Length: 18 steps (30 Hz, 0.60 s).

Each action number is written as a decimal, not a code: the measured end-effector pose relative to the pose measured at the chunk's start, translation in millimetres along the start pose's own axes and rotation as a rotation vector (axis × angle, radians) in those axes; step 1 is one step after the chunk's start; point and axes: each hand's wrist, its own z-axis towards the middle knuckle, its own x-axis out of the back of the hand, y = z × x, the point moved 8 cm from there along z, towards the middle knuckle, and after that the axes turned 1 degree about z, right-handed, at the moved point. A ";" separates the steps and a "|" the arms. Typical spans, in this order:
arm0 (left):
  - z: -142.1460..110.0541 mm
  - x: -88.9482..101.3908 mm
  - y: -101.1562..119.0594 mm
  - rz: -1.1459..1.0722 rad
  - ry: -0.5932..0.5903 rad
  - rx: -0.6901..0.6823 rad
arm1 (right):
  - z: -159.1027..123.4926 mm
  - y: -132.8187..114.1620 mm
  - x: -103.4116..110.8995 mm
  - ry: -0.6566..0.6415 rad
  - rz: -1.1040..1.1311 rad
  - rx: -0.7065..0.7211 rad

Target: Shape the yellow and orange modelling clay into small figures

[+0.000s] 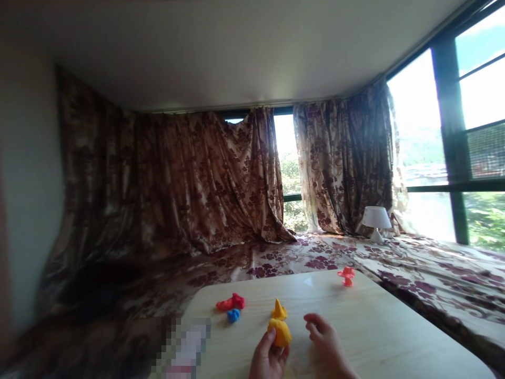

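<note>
My left hand [269, 358] grips a rounded lump of yellow modelling clay [281, 333] between thumb and fingers, just above the pale wooden table [379, 337]. Right behind it is a smaller pointed piece of yellow clay [278, 309]; whether the two touch, I cannot tell. To the right of the lump, my right hand [321, 329] hovers over the table with bent fingers slightly apart and nothing visible in them. Farther left lie a red clay piece [231, 302] and a small blue clay lump [233, 316]. A coral-red clay shape [347, 276] stands near the far right corner.
A pixelated, blurred patch [189, 347] covers something at the table's left edge. Beyond the table spreads a flower-patterned cover [315, 258], with a white lamp [376, 218] on it at the right. Patterned curtains [221, 179] and windows [422, 126] surround the space.
</note>
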 end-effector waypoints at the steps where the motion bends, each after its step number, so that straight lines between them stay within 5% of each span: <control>1: -3.5 -2.3 1.0 -0.006 -0.003 -0.008 | -0.2 -0.7 0.2 0.000 -0.005 0.003; 18: -21.5 -14.2 6.5 -0.002 -0.168 -0.068 | -2.3 -8.4 -1.1 -0.040 -0.018 0.017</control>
